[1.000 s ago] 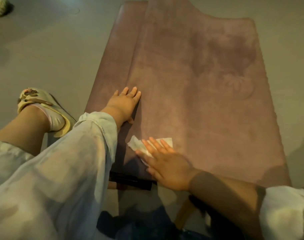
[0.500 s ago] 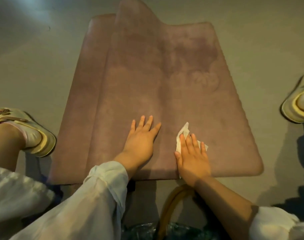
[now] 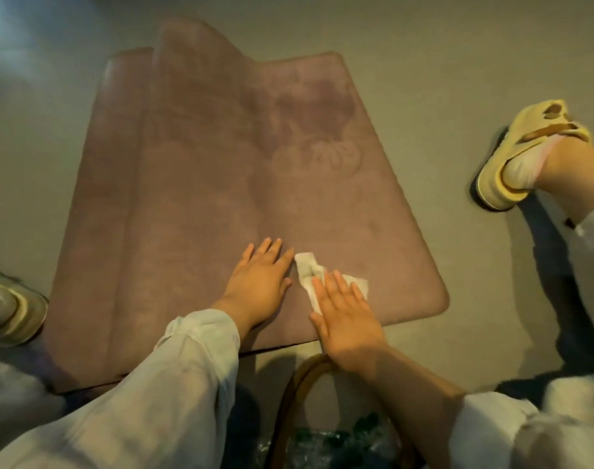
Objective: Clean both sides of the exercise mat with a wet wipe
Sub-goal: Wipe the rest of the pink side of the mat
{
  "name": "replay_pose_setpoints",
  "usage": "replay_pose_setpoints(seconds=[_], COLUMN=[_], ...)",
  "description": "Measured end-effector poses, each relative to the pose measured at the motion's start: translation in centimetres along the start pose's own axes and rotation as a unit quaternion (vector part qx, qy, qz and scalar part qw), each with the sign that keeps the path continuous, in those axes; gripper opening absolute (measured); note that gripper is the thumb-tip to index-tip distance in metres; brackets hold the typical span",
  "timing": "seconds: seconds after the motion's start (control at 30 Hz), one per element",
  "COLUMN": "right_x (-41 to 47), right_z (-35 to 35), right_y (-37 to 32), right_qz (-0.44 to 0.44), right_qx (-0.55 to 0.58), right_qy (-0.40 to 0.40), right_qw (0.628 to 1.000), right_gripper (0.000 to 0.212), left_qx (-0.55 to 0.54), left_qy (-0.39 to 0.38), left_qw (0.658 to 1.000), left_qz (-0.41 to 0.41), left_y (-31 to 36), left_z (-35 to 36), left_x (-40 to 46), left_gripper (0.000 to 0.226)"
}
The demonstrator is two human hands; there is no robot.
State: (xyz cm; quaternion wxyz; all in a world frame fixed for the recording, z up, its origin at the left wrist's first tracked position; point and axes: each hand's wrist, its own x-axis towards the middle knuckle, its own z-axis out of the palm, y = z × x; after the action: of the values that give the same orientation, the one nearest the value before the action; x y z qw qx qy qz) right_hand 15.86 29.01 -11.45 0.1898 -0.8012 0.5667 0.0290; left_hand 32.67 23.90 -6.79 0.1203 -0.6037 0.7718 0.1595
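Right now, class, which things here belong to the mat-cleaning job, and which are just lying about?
Part of the job:
mat, spread on the floor
wipe, pressed flat under the right hand
left hand, flat on the mat beside it

Just there:
basket handle near the mat's edge
sandals on the person's feet
floor

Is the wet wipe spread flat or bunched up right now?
Bunched. The wet wipe is crumpled and twisted on the mat, part of it pressed under the right hand with its straight fingers.
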Motion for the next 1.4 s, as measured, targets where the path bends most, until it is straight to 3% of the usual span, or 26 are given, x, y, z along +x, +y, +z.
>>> replay_pose_setpoints(seconds=[0.07, 0.17, 0.23, 0.3, 0.4, 0.47, 0.53, 0.6, 0.7, 0.8, 0.87, 0.97, 1.07, 1.17, 1.23, 1.3, 1.4], right_x=[0.2, 0.0, 0.3, 0.6, 1.2, 1.3, 1.4, 1.8, 2.5, 3.4, 3.9, 5.0, 5.8, 6.6, 7.4, 8.0, 8.1], right_z=[-0.8, -2.3, -2.4, -1.9, -1.1, -0.7, -0.6, -0.4, -1.3, -2.9, -3.3, -2.9, -2.4, -2.0, -2.0, -2.3, -3.9], right_y=[3.5, 7.9, 8.4, 6.8, 2.3, -0.7, -1.3, 0.1, 3.4, 7.1, 7.7, 5.2, 0.9, -2.7, -4.1, -5.2, -5.4], right_qz=[0.103, 0.307, 0.354, 0.328, 0.096, -0.053, -0.107, -0.08, 0.101, 0.263, 0.307, 0.27, 0.118, 0.01, -0.015, -0.013, 0.044], right_qx=[0.0, 0.037, 0.042, 0.007, -0.013, 0.008, 0.009, -0.025, -0.032, 0.04, 0.049, 0.038, 0.041, 0.114, 0.202, 0.357, 0.64], right_qy=[0.019, 0.019, 0.019, 0.018, 0.007, -0.06, -0.082, -0.044, 0.082, 0.026, 0.036, 0.016, -0.017, -0.088, -0.127, -0.129, -0.084], right_qw=[0.994, 0.951, 0.934, 0.944, 0.995, 0.997, 0.991, 0.995, 0.991, 0.964, 0.95, 0.962, 0.992, 0.99, 0.971, 0.925, 0.762], right_gripper=[0.067, 0.06, 0.064, 0.065, 0.065, 0.08, 0.083, 0.08, 0.06, 0.059, 0.061, 0.062, 0.061, 0.059, 0.057, 0.052, 0.037], left_qx=[0.023, 0.02, 0.007, -0.012, -0.055, -0.084, -0.097, -0.092, -0.073, -0.07, -0.082, -0.117, -0.152, -0.175, -0.182, -0.187, -0.228], left_qy=[0.004, 0.009, 0.013, 0.017, 0.034, 0.043, 0.049, 0.056, 0.062, 0.068, 0.076, 0.086, 0.104, 0.124, 0.151, 0.174, 0.17], left_qw=[1.0, 1.0, 1.0, 1.0, 0.998, 0.995, 0.994, 0.994, 0.995, 0.995, 0.994, 0.989, 0.982, 0.974, 0.967, 0.962, 0.958], left_qz=[0.004, 0.005, 0.002, 0.0, -0.009, -0.011, -0.01, -0.012, -0.012, -0.003, -0.005, -0.022, -0.044, -0.077, -0.096, -0.094, -0.034], left_y=[-0.1, -0.1, -0.1, -0.2, -0.1, 0.1, 0.2, 0.1, -0.3, -0.6, -0.7, -0.6, -0.5, -0.4, -0.4, 0.1, 1.5], left_z=[0.3, 0.3, 0.2, -0.1, -0.7, -1.1, -1.2, -1.1, -0.6, -0.3, -0.3, -0.5, -0.6, -0.7, -0.8, -0.9, -0.3], left_x=[-0.3, -0.7, -0.9, -1.2, -1.4, -1.4, -1.4, -1.5, -1.8, -2.1, -2.2, -2.3, -2.8, -3.6, -3.8, -3.8, -3.0], left_gripper=[0.057, 0.058, 0.058, 0.058, 0.057, 0.058, 0.058, 0.057, 0.056, 0.053, 0.052, 0.052, 0.051, 0.051, 0.055, 0.061, 0.074])
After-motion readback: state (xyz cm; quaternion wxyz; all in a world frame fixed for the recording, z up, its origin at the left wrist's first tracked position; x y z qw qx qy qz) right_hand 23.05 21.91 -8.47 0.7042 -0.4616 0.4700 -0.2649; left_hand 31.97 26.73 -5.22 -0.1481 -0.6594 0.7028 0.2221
